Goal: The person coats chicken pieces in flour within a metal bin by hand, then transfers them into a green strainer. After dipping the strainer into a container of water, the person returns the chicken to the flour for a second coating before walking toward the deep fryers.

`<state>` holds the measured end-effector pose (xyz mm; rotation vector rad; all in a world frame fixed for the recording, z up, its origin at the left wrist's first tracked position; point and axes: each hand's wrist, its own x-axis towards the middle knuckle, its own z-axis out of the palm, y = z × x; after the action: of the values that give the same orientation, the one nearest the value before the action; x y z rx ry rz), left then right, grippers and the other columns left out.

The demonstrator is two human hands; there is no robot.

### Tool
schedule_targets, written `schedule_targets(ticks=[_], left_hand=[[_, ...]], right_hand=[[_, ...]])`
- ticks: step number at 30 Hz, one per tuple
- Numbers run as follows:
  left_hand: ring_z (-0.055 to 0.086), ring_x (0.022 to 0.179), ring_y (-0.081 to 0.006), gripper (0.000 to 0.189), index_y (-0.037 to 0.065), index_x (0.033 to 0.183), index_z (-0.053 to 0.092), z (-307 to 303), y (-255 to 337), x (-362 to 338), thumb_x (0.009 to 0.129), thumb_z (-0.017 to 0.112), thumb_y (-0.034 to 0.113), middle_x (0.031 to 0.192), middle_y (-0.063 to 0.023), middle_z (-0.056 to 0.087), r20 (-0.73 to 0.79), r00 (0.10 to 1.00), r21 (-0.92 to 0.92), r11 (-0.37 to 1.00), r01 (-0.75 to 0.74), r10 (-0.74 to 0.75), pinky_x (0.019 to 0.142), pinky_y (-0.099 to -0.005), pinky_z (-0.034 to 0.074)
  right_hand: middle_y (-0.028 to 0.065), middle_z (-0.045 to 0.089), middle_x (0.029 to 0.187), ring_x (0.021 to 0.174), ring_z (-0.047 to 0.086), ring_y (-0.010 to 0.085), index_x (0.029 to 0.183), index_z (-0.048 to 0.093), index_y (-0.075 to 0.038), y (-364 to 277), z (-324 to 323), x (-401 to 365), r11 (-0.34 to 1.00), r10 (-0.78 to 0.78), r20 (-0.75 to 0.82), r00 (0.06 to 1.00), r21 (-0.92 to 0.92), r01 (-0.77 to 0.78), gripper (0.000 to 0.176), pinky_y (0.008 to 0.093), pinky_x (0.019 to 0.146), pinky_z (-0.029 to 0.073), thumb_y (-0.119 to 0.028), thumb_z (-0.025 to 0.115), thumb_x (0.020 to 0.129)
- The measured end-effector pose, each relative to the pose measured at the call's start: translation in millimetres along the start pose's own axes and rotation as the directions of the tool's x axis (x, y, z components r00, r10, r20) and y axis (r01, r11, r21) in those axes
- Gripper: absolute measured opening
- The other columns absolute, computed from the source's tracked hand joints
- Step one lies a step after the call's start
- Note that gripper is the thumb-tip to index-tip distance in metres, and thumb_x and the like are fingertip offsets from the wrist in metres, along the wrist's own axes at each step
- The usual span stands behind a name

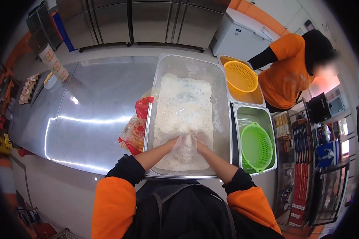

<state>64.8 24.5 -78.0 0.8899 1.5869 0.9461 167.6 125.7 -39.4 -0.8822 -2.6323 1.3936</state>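
A deep steel pan (189,63) directly before me holds a thick bed of white, flour-like powder (183,107). Both my hands wear clear plastic gloves and are down in the near part of this powder. My left hand (175,144) and my right hand (200,140) face each other, close together and tilted inward. Between them is a pale, powder-coated clump (187,142), its kind hidden by the coating. My fingers are curled in around it, partly blurred and dusted over.
A yellow basket (241,77) in a steel pan and a green basket (257,146) in another stand to the right. A red-and-clear plastic bag (135,130) lies against the big pan's left side. Egg trays (28,88) sit far left. A co-worker (285,71) stands at the right.
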Motion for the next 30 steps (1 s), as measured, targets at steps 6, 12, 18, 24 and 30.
schedule_targets(ticks=[6,12,18,24,30], left_hand=[[0.049,0.077,-0.0214,0.039,0.006,0.096,0.05,-50.4,85.2,-48.3,0.078,0.029,0.034,0.089,-0.012,0.052,-0.146,0.979,-0.22,0.969,0.111,-0.145,0.069,-0.0324,0.038],[0.049,0.081,-0.032,0.034,0.004,0.08,0.052,-63.5,79.4,-32.7,0.076,0.03,0.03,0.086,-0.0174,0.052,-0.486,0.865,0.554,0.81,0.19,0.13,0.07,-0.0382,0.038],[0.049,0.087,-0.0302,0.033,0.004,0.087,0.054,-62.3,83.8,-43.2,0.073,0.034,0.026,0.094,-0.0173,0.05,-0.458,0.889,0.494,0.839,0.229,0.027,0.074,-0.0354,0.038],[0.04,0.101,-0.025,0.055,0.007,0.107,0.043,-41.2,59.1,-34.8,0.077,0.022,0.048,0.11,-0.0146,0.042,-0.083,0.953,0.314,0.9,0.302,-0.29,0.084,-0.0341,0.03],[0.042,0.098,-0.0233,0.061,0.005,0.11,0.04,19.4,-24.9,15.7,0.076,0.02,0.052,0.107,-0.0138,0.044,-0.053,0.985,-0.123,0.98,0.156,-0.164,0.083,-0.0343,0.031]], right_hand=[[0.0117,0.054,0.086,0.08,0.049,0.0233,0.095,0.052,-0.014,-78.7,-79.3,3.7,0.801,-0.137,0.267,0.954,-0.536,0.265,0.028,0.0285,0.073,0.038,-0.027,0.035,0.078],[0.0128,0.052,0.08,0.072,0.052,0.0235,0.103,0.045,-0.007,19.9,-38.7,92.1,0.996,0.082,0.161,0.984,-0.053,-0.074,0.035,0.0313,0.065,0.04,-0.025,0.038,0.074],[0.0074,0.046,0.106,0.093,0.046,0.0177,0.108,0.042,-0.009,-35.8,-25.1,35.6,0.518,0.203,0.575,0.792,0.624,-0.586,0.033,0.0293,0.076,0.039,-0.024,0.038,0.079],[0.0081,0.039,0.114,0.099,0.041,0.0166,0.114,0.034,-0.007,-20.3,-54.0,1.7,0.996,0.058,0.412,0.909,0.039,-0.081,0.039,0.0283,0.081,0.034,-0.026,0.034,0.08],[0.0133,0.037,0.115,0.098,0.041,0.0182,0.119,0.028,-0.007,80.0,58.2,-10.7,0.974,0.137,0.141,0.98,0.161,-0.159,0.047,0.0283,0.079,0.034,-0.035,0.03,0.081]])
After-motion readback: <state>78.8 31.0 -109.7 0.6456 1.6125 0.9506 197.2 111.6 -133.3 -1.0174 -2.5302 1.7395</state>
